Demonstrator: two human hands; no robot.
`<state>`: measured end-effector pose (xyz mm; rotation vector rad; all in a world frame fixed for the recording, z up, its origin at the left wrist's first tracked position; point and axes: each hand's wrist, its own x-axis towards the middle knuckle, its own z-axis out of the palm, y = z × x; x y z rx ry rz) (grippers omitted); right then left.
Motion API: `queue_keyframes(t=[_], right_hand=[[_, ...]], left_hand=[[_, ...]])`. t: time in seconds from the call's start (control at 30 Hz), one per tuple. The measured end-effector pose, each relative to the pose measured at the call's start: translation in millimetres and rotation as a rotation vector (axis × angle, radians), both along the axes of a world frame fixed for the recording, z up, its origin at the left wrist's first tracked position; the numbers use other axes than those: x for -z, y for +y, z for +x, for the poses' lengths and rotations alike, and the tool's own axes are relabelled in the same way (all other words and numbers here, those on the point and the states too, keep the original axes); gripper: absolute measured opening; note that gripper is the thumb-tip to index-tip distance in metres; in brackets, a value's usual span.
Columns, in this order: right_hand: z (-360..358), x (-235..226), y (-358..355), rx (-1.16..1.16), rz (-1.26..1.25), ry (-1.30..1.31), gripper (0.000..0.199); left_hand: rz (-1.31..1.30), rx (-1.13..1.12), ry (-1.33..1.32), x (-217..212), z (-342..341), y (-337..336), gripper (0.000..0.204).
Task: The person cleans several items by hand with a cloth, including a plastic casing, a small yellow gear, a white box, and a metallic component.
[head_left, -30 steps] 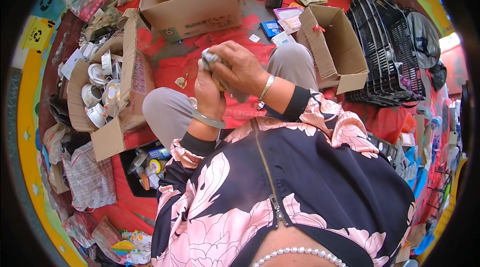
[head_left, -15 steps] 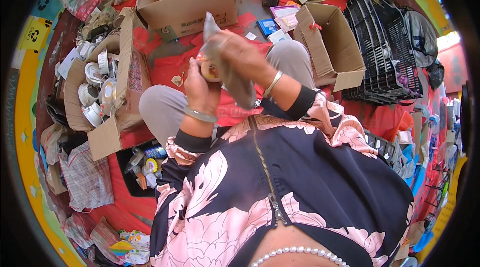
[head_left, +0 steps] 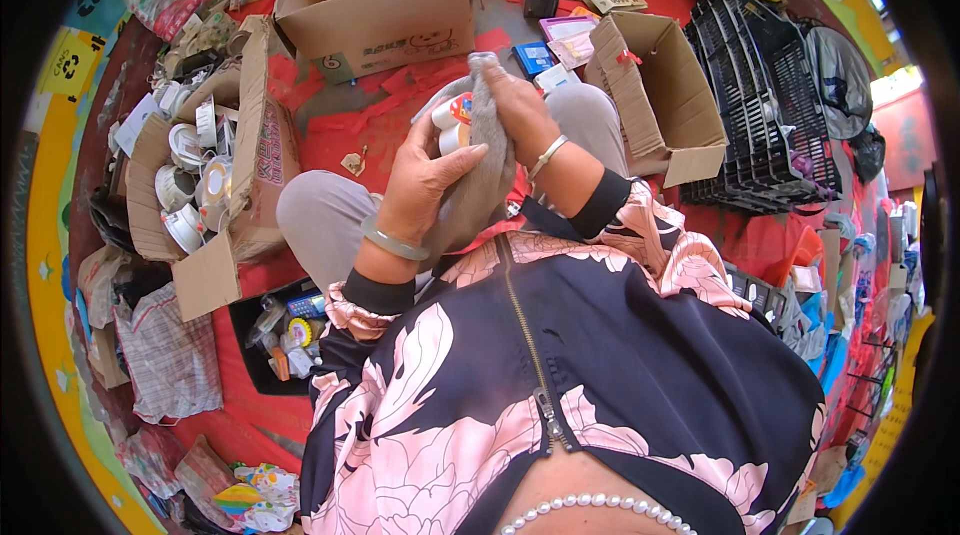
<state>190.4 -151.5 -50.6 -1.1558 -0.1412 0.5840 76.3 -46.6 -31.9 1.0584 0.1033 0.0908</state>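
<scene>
Above my lap, my left hand point(head_left: 422, 175) is closed around a small white round item point(head_left: 448, 116) with a red and orange patterned end. Its thumb lies against a grey cloth point(head_left: 482, 180). My right hand point(head_left: 520, 113) grips that cloth from the other side, and its upper end sticks up past the fingers. The cloth drapes down between both hands and covers part of the white item. I cannot tell exactly what kind of thing the item is.
Left, an open cardboard box point(head_left: 268, 160) holds several white round items; below it sits a black bin point(head_left: 262, 375) of small things. Ahead stands a large cardboard box point(head_left: 400, 40). At right are a smaller box point(head_left: 690, 105) and black plastic crates point(head_left: 765, 125). Red sheeting point(head_left: 250, 425) covers the floor.
The white item has turned from showing its round face to showing its side. My right hand and the cloth have shifted right and now stand upright beside it.
</scene>
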Motion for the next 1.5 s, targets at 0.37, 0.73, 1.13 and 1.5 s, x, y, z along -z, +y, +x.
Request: queue_keyframes(t=[0.37,0.73,1.13,1.5], right_hand=[[-8.3,-0.8,-2.3,-0.303,-0.332,-1.037,0.040],[-18.2,-15.1,-9.1,-0.016,-0.788,-1.005,0.033],[-3.6,12.9,-14.3,-0.454,0.427,0.263,0.024],[0.1,-23.8,-6.1,-0.089,0.221,-0.376,0.037]], left_hand=[[1.091,-0.200,0.119,-0.1,0.1,8.4,0.033],[1.011,-0.108,-0.160,-3.2,-3.9,12.8,0.033],[0.209,-0.128,-0.259,2.5,-8.1,16.7,0.039],[-0.690,-0.137,0.050,16.9,3.8,23.0,0.037]])
